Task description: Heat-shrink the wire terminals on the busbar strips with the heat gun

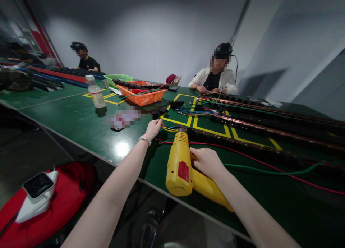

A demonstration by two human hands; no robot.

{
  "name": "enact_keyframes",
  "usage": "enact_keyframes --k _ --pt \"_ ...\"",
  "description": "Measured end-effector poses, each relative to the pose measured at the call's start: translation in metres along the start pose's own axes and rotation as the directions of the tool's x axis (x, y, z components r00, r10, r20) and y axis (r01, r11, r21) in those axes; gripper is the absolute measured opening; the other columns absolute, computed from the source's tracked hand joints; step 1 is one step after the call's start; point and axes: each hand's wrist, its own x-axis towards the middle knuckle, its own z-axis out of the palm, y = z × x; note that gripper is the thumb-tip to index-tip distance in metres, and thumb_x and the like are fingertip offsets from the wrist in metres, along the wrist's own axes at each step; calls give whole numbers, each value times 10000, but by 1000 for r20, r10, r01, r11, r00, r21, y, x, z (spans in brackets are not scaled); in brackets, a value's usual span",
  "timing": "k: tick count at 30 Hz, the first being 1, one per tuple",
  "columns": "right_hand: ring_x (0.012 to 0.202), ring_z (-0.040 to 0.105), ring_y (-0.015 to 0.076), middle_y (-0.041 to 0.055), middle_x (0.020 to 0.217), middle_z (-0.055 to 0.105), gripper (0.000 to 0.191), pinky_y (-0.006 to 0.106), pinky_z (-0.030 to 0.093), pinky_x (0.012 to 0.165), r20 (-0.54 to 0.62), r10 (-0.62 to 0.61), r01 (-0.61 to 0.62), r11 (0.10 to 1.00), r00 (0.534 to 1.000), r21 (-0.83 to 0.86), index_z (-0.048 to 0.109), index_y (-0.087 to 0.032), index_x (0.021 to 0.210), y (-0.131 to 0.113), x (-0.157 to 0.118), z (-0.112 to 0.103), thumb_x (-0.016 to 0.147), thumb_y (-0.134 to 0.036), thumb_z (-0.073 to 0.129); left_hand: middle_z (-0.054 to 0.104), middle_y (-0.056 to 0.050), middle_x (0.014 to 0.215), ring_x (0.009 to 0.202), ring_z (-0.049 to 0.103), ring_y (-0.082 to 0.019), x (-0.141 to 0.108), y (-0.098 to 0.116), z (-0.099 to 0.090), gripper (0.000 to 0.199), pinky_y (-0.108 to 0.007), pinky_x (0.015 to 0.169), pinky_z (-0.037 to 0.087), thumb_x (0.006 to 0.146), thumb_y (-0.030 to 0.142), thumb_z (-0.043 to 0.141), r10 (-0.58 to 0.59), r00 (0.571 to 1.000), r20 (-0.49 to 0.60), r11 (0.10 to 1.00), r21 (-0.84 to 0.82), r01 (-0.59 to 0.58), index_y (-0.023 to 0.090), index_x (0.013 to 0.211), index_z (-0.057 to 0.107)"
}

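Note:
My right hand (206,161) is wrapped round the handle of a yellow heat gun (180,161), whose nozzle points away from me at a bundle of thin coloured wires (171,128). The fingers of my left hand (155,128) are pinched on the left end of those wires. From the bundle a dark sleeved harness (215,136) runs off to the right across the green table (129,133). Below the nozzle lies a red cable (202,143) with a ring terminal at its end, and a green cable (256,167) is farther right.
An orange basket (142,98), a green basket (118,76), a bottle (96,93) and a blurred phone-like item (124,118) stand or lie left of centre. More harnesses (242,120) stretch right. A person (215,75) sits opposite; a red stool (67,190) is at lower left.

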Motion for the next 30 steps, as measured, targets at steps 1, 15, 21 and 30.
enact_keyframes --k 1,15,21,30 --pt "800 625 189 50 882 689 213 258 354 645 1 10 -10 1000 1000 2 596 -221 966 3 -1 0 790 -221 476 408 35 417 371 423 -99 1 0 0 427 -226 445 325 831 443 365 5 1000 -3 1000 5 -5 158 612 596" --pt "761 631 215 60 824 693 206 280 329 607 -27 92 -94 994 995 -54 609 -217 912 12 -8 0 771 -215 458 455 25 478 500 454 -111 0 -2 2 343 -219 504 332 820 360 378 79 995 -60 994 83 -73 169 662 614" --pt "770 635 194 33 815 700 191 298 357 715 -26 10 -11 998 1000 -63 597 -217 903 2 -6 -3 767 -183 468 469 21 495 474 449 -102 -1 -1 1 354 -211 482 337 828 383 371 53 998 -31 997 57 -51 163 683 606" --pt "812 644 218 70 847 700 176 307 374 704 -48 -90 87 994 995 -68 605 -205 899 -31 15 -2 769 -203 487 420 31 445 387 396 -86 -5 6 -1 439 -208 424 317 879 453 316 -46 998 46 990 -132 51 151 723 593"
